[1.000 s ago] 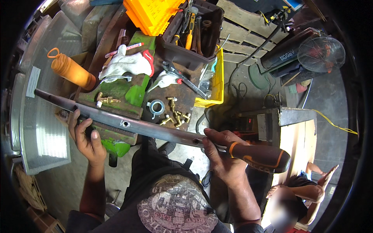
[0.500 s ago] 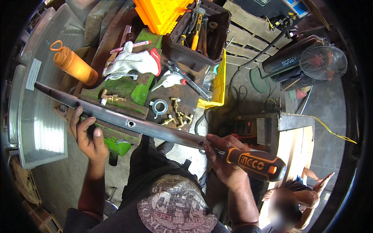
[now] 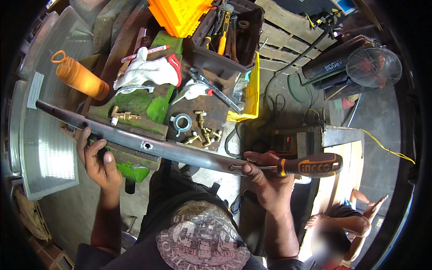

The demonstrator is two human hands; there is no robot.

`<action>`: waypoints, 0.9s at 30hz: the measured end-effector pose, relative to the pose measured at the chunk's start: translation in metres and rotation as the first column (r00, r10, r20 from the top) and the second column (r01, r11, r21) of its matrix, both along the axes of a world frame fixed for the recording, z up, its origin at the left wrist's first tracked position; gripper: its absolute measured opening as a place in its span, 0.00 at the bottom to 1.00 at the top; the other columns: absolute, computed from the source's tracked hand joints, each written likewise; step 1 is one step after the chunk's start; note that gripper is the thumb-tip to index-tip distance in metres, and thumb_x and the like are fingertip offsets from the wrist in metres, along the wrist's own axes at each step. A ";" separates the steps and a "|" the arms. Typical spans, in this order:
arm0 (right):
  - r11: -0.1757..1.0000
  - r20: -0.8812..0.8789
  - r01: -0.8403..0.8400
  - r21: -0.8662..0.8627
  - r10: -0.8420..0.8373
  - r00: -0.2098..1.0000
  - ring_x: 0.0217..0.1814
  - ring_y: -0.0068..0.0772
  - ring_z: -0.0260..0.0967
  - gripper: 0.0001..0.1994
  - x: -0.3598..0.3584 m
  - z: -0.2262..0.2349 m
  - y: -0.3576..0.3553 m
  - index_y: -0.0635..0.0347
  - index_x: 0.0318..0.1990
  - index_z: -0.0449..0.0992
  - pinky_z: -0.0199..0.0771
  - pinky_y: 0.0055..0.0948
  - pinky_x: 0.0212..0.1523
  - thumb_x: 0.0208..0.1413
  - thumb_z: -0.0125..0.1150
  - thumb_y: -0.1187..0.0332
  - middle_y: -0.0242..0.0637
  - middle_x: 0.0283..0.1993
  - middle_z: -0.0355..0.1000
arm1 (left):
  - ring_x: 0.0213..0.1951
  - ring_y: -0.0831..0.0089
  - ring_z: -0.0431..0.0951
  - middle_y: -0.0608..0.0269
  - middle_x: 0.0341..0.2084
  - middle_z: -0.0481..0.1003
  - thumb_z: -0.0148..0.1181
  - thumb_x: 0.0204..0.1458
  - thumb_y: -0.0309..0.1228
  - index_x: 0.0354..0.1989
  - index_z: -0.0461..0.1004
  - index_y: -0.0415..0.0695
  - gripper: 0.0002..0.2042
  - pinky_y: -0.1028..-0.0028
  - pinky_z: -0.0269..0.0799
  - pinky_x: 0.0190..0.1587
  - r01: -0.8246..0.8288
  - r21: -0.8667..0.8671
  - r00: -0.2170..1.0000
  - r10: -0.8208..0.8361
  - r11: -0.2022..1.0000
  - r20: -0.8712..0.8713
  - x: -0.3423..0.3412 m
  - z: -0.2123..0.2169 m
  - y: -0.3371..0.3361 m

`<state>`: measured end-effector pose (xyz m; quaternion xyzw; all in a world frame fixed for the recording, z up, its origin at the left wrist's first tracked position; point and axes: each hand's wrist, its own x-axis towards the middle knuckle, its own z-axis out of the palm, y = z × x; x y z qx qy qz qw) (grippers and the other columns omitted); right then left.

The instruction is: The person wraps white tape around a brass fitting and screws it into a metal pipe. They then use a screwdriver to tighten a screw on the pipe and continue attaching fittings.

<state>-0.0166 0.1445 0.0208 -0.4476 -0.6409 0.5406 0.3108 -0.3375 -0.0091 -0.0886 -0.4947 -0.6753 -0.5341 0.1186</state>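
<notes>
A long, slightly curved dark metal tube (image 3: pixel 189 154) with holes in its side spans my two hands above the workbench. Underneath its left part, my left hand (image 3: pixel 102 168) has its fingers bent up against the tube. My right hand (image 3: pixel 272 189) grips a screwdriver (image 3: pixel 310 165) with a black and orange handle, thumb and fingers around its shaft, close to the tube's right end. The slim shaft lies nearly in line with the tube, its tip at the hole there. Whether the tip sits inside the hole is hard to see. Another hole (image 3: pixel 146 146) shows mid-tube.
Brass fittings (image 3: pixel 207 136) and a metal ring (image 3: pixel 181 122) lie on the bench; another brass fitting (image 3: pixel 123 116) sits by the green metal piece (image 3: pixel 157 105). Beyond are white gloves (image 3: pixel 146 74), an orange bottle (image 3: pixel 83 78) and a toolbox (image 3: pixel 220 63). A person (image 3: pixel 342 234) is at lower right.
The screwdriver has swung from a downward slant to nearly level, in line with the tube, and its shaft now shows. My right hand has turned with it. The tube sits slightly further left.
</notes>
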 end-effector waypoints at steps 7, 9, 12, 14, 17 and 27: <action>0.986 -0.146 0.028 -0.162 -0.052 0.988 0.48 0.25 0.76 0.14 0.015 -0.002 0.004 0.69 0.49 0.79 0.75 0.25 0.51 0.58 0.70 0.72 0.40 0.47 0.80 | 0.68 0.50 0.60 0.45 0.65 0.62 0.49 0.67 0.37 0.47 0.71 0.36 0.14 0.54 0.53 0.70 0.020 -0.030 0.997 -0.022 0.999 -0.071 0.001 0.004 0.003; 0.988 -0.146 0.042 -0.149 -0.064 0.987 0.49 0.26 0.76 0.14 0.014 -0.002 0.005 0.69 0.49 0.79 0.75 0.25 0.51 0.57 0.70 0.73 0.42 0.48 0.80 | 0.68 0.50 0.61 0.45 0.65 0.62 0.49 0.67 0.37 0.47 0.71 0.36 0.14 0.54 0.54 0.69 0.023 -0.048 0.997 -0.027 0.999 -0.077 0.000 0.005 0.003; 0.991 -0.131 0.010 -0.134 -0.028 0.991 0.50 0.27 0.76 0.13 0.013 0.000 0.004 0.69 0.48 0.77 0.76 0.26 0.52 0.57 0.70 0.74 0.44 0.49 0.80 | 0.67 0.52 0.62 0.46 0.65 0.62 0.48 0.67 0.36 0.47 0.71 0.36 0.14 0.55 0.55 0.68 0.010 -0.073 0.996 -0.016 0.997 -0.085 -0.001 0.004 0.000; 0.993 -0.125 -0.037 -0.114 0.022 0.992 0.51 0.29 0.77 0.13 0.014 0.000 0.004 0.70 0.47 0.76 0.77 0.27 0.53 0.57 0.70 0.74 0.47 0.50 0.79 | 0.66 0.52 0.63 0.45 0.65 0.62 0.48 0.67 0.36 0.47 0.71 0.36 0.14 0.55 0.56 0.68 0.010 -0.070 0.997 -0.015 0.998 -0.071 0.000 0.005 0.001; 0.997 -0.109 -0.031 -0.071 0.023 0.994 0.50 0.32 0.78 0.13 0.015 -0.002 0.003 0.71 0.46 0.76 0.78 0.30 0.52 0.56 0.70 0.76 0.48 0.50 0.79 | 0.66 0.52 0.63 0.45 0.65 0.62 0.49 0.67 0.36 0.47 0.71 0.36 0.14 0.55 0.55 0.68 0.014 -0.065 0.999 -0.017 0.998 -0.052 0.001 0.005 0.002; 0.976 -0.472 0.045 -0.212 -0.142 0.870 0.38 0.33 0.79 0.17 0.030 0.012 -0.002 0.72 0.50 0.77 0.80 0.31 0.41 0.56 0.70 0.72 0.43 0.36 0.80 | 0.63 0.56 0.65 0.45 0.62 0.64 0.50 0.65 0.35 0.54 0.67 0.37 0.15 0.56 0.57 0.67 -0.026 0.004 0.997 0.026 1.000 -0.068 0.004 0.007 0.002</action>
